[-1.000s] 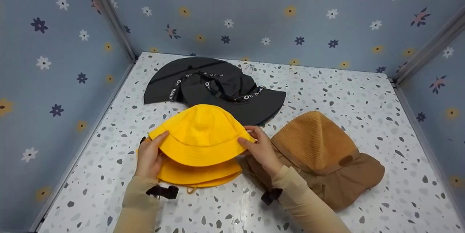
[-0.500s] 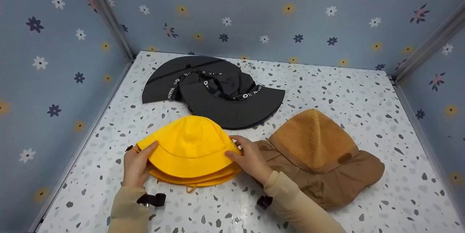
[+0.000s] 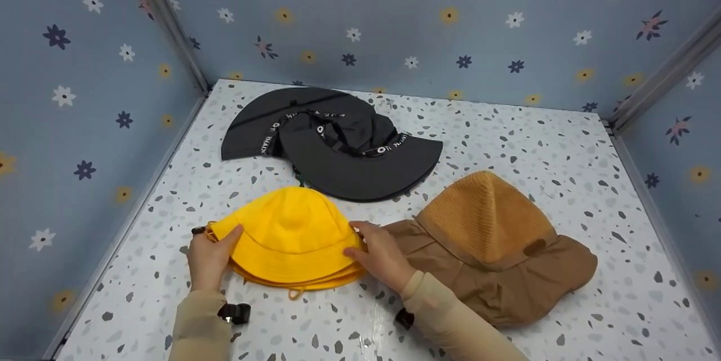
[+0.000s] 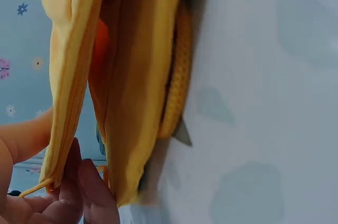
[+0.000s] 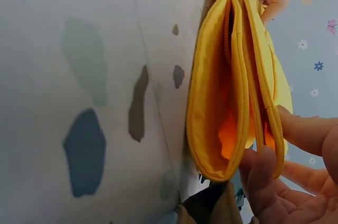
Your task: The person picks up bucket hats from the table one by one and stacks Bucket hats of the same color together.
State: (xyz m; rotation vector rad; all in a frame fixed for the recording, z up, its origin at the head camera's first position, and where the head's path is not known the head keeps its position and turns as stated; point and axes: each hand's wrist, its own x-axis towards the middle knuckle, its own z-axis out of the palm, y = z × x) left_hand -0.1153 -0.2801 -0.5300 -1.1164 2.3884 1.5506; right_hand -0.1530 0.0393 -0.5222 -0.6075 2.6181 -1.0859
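Observation:
A yellow bucket hat (image 3: 293, 220) lies over a second yellow bucket hat (image 3: 341, 280) near the front of the table, crowns up. My left hand (image 3: 208, 259) pinches the upper hat's left brim, thumb on top and fingers beneath. On the opposite side my right hand (image 3: 383, 257) grips its right brim in the same way. The right wrist view shows a gap between the upper brim (image 5: 261, 65) and the lower brim (image 5: 198, 113). A thin yellow cord (image 4: 37, 187) hangs by my left fingers. Inside the hats is mostly hidden.
Behind the yellow hats lies a dark grey wide-brimmed hat (image 3: 366, 172), partly folded. A brown hat with a tan ribbed crown (image 3: 487, 220) sits to the right, close to my right hand. Flower-patterned panels (image 3: 405, 29) border the speckled white table (image 3: 535, 141).
Both hands have lowered the upper yellow hat and moved it a little left, down onto the other yellow hat. The gap between the two brims has narrowed. The other hats stay put.

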